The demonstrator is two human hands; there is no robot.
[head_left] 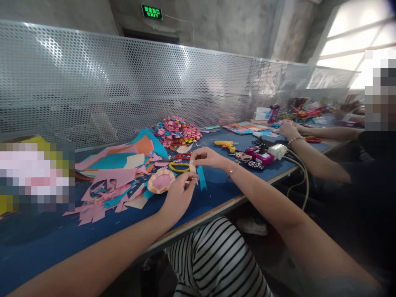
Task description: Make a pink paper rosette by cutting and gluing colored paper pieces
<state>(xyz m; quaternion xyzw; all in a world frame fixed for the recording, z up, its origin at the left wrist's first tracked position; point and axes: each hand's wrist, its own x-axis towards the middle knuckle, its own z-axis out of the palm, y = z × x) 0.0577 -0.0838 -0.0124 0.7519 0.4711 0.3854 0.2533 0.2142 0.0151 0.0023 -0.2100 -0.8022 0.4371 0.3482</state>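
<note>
The left hand is near the right hand, which pinches a pale strip above the table; whether the left grips too, I cannot tell. Beside it, the disc seems already bordered, but the strip is not joined. Scraps and scissors crowd the left; farther lie a glue gun and a paper pile.

Count taken at one bench: beige paper strip, one; blue strip with notched end, one; round scalloped piece, one; yellow handles, one set; red handles, two sets — one near, one farther along; yellow glue gun, one; mound of small folded pieces, one — pieces within it not countable; cut scraps, numerous, overlapping, exact number indeterminable; lit exit sign, one.
</note>
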